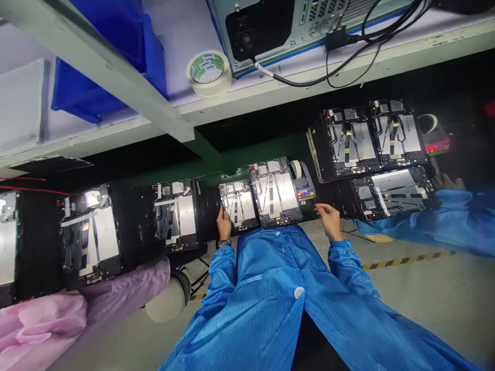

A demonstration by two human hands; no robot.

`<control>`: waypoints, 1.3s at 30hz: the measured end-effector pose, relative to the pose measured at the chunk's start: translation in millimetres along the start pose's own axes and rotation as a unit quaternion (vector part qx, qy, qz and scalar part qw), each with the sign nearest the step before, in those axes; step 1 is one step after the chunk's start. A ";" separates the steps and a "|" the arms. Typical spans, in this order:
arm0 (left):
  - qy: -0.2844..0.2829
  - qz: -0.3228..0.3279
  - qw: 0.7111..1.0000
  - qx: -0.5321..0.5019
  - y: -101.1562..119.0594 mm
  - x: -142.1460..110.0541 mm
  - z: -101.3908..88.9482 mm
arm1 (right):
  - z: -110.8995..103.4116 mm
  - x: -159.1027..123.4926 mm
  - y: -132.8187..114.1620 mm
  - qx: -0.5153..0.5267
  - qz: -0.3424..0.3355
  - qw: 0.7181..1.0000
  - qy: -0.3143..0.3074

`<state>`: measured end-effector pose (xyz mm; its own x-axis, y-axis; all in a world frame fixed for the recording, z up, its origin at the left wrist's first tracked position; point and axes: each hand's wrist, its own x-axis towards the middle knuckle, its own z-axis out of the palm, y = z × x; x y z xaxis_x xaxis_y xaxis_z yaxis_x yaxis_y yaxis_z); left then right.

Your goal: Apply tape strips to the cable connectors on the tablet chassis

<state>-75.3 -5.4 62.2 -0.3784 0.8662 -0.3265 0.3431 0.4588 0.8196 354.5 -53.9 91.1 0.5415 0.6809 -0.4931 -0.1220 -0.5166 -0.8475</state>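
At our far left, an opened flat unit point(7, 242) is cut off by the picture's edge; a second unit point(104, 232) and a third unit point(185, 211) follow along the dark bench point(135, 221), spaced apart.

Next comes our left hand point(223, 226), its fingers at the left edge of the smaller unit point(244, 204). We cannot tell whether they grip that edge or only rest against it. The smaller unit lies near the bench's front edge, its silver plates and dark strips facing up. Just to its right, seemingly touching, lies the larger unit point(284, 190).

With insides this exposed, we would do best to steady the smaller unit by its outer rim, press lightly, and keep fingertips off the strips. Because its neighbour lies so close, any shift ought to be slow and level, lest the edges catch.

Right of the larger unit stands a tape dispenser point(307, 181) with a lit display and a tape roll point(296, 169). Our right hand point(329, 220) hangs beyond it, clear of both units, fingertips drawn close; whether they meet or pinch something small, we cannot tell. We should keep that wrist high enough to clear the dispenser.

Farther right, a co-worker's hand point(450, 182) is blurred beside a sideways unit point(394, 191).
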 end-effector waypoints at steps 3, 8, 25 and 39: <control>0.060 -0.018 0.995 0.072 -14.1 4.9 4.7 | 14.2 5.6 23.3 0.045 0.073 0.995 0.045; 0.096 0.084 0.978 0.164 -9.9 2.8 8.3 | 34.2 11.7 41.2 0.093 0.121 0.987 0.056; 0.047 0.190 0.973 0.120 58.6 18.7 29.8 | 57.8 10.1 58.9 0.203 0.148 0.963 0.102; -0.040 0.347 0.932 0.100 206.5 11.3 79.6 | 85.8 11.0 46.4 0.223 0.175 0.940 0.191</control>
<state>59.7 114.9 190.3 0.0564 0.9761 0.2097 0.6372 -0.1969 0.7451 283.4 -25.9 29.4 0.6526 0.2303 -0.7218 -0.6376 -0.3477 -0.6874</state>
